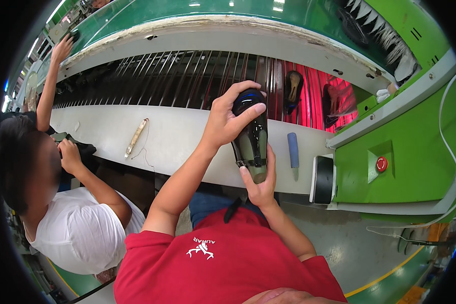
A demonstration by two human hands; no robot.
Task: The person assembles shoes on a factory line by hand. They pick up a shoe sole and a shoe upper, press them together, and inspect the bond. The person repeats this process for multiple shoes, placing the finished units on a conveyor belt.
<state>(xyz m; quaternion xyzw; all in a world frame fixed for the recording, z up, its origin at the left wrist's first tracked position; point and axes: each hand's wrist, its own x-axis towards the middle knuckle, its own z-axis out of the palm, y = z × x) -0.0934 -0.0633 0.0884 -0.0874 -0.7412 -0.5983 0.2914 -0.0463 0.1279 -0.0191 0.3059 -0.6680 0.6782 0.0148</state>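
Both hands clamped on one shoe (259,137): left hand (233,114) around the toe, right hand (262,185) at the heel. Shoe held over the ledge (180,129), toe past its far edge, heel near its front edge. Right of it, blue-handled tool (293,152), tip toward front edge. Leftward, tan stick (136,139) with loose thread. Beyond far edge: metal rods (159,81), other shoes (293,91) under red light. Off right end, green machine (354,157).

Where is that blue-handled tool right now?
In the head view, the blue-handled tool lies right of centre on the pale worktop, between the shiny dark shoe being held and the green machine.
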